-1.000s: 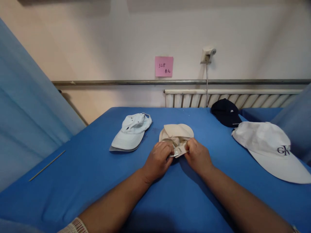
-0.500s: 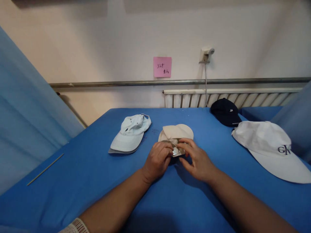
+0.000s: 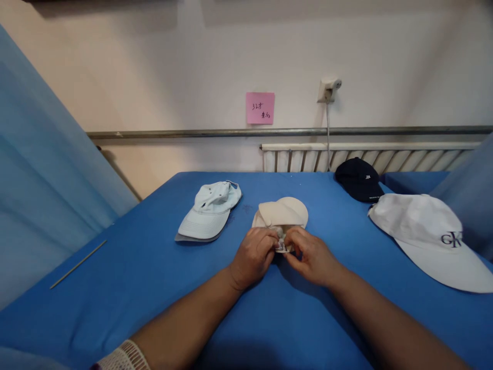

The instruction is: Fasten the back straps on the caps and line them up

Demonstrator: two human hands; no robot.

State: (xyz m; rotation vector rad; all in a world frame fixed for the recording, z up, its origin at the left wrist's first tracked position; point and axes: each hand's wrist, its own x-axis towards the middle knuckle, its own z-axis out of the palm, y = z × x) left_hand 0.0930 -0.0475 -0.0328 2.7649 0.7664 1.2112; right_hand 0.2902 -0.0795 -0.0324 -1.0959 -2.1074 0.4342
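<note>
Head view, and from where I stand the beige baseball cap (image 3: 287, 208) lies on the smooth blue cover (image 3: 134, 308), right at the fingertips of both hands, its opening toward them. The left hand (image 3: 252, 257) has its fingers curled in, pinching the cap's back strap (image 3: 282, 251); the right hand (image 3: 314, 257) has thumb and fingers bent close around the strap's other side, though I can't tell how firmly it grips. Inside the cap's shadowed hollow, beyond the fingers, sits some bunched, pale material. Out to the left of the left hand rests a pale blue cloth cap (image 3: 210, 208), soft and creased, with a rounded brim, a grey brim (image 3: 196, 239) peeking out below it. Farther left lies a thin, straight stick (image 3: 78, 264). Well to the right of the right hand is a large white cap (image 3: 419, 221), its crown softly dented, dark letters on the front; a navy cap (image 3: 358, 180) sits just beyond it. An openwork, knitted-looking cuff (image 3: 127, 354) circles the left forearm, behind the left hand.
</note>
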